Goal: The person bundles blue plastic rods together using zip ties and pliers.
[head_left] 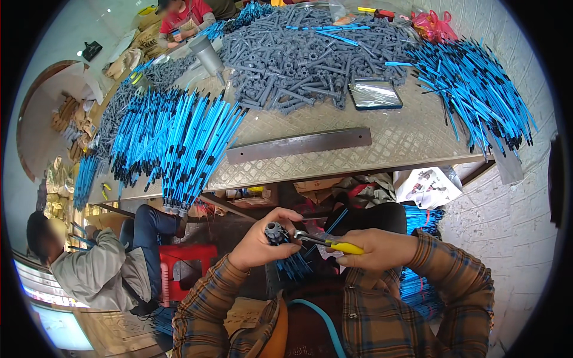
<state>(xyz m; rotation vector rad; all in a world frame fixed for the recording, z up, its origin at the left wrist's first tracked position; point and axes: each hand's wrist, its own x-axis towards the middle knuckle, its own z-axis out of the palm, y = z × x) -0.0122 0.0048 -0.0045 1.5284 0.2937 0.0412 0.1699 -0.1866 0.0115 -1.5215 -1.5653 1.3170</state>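
My left hand [256, 241] is closed around a grey ribbed plastic fitting [275, 231], held upright over my lap. Yellow-handled pliers [345, 247] are in my right hand [382, 247], its fingers wrapped round the handles. The metal jaws [302, 236] point left and sit beside the fitting, near my left fingertips. Whether they grip anything is too small to tell. Below the hands lie thin blue sticks [292, 267], partly hidden by my left hand.
A table ahead bears a heap of grey plastic fittings [298, 59], blue sticks with black ends [173, 137] at left, more blue sticks [477, 95] at right, and a flat metal bar [298, 145]. A red stool [185, 253] and a seated co-worker [110, 268] are left; another person [188, 18] sits beyond.
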